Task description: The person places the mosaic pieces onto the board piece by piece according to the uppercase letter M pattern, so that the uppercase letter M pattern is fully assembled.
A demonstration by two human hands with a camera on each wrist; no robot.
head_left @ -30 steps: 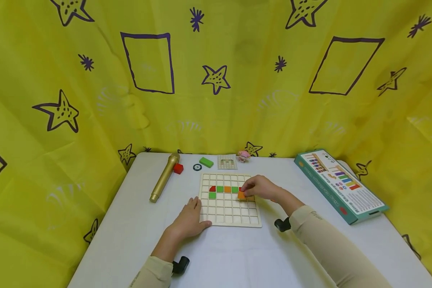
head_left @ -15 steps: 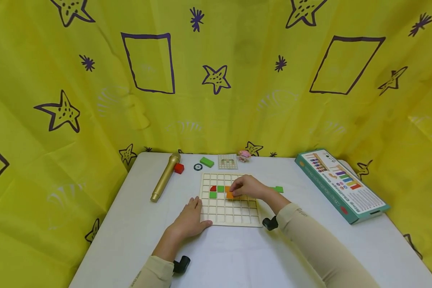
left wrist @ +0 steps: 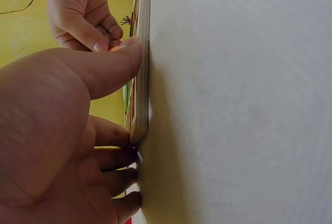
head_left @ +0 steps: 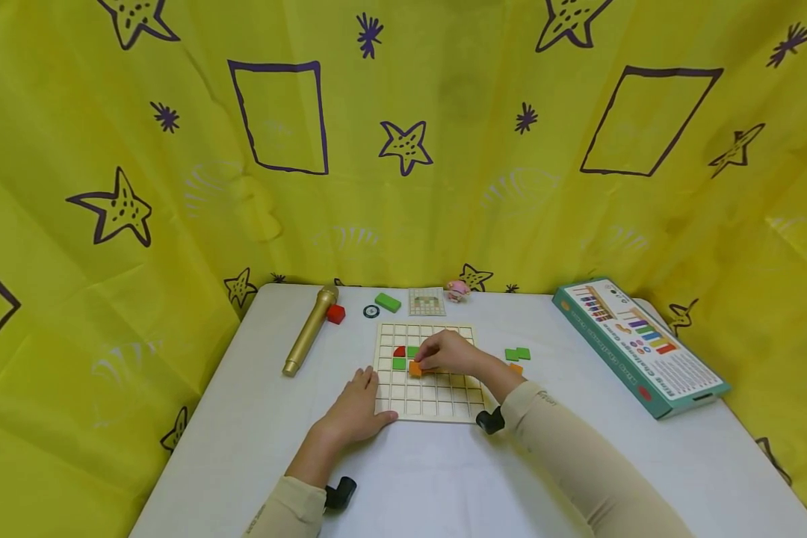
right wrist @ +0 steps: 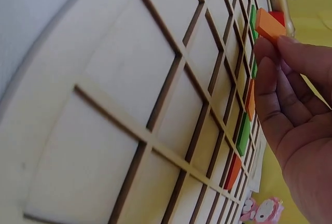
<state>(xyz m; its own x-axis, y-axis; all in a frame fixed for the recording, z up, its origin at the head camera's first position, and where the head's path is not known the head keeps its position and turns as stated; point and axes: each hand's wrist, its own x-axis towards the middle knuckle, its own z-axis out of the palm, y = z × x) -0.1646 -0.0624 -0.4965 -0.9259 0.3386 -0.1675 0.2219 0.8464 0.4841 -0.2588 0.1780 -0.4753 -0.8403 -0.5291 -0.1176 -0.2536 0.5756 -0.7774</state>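
Observation:
A pale wooden grid board (head_left: 437,396) lies on the white table. Thumb and fingers of my right hand (head_left: 453,353) pinch an orange square tile (head_left: 415,368) just above the board's left half. In the right wrist view that orange tile (right wrist: 270,25) is tilted, held clear of the grid. A red rounded tile (head_left: 400,351) and a green tile (head_left: 399,364) sit in cells at the left. Farther along the row, an orange tile (right wrist: 251,99), a green tile (right wrist: 243,135) and a red tile (right wrist: 233,172) show. My left hand (head_left: 353,407) rests with spread fingers at the board's left front corner.
Loose green tiles (head_left: 518,354) and an orange tile (head_left: 515,369) lie right of the board. Behind it are a pattern card (head_left: 427,302), pink figurine (head_left: 457,291), green block (head_left: 388,302) and round disc (head_left: 371,311). A gold microphone (head_left: 309,332), red cube (head_left: 336,314) and game box (head_left: 639,347) flank it.
My right hand has moved left across the board, carrying the orange tile from the right part of the row to beside the green tile. The left hand stays in place.

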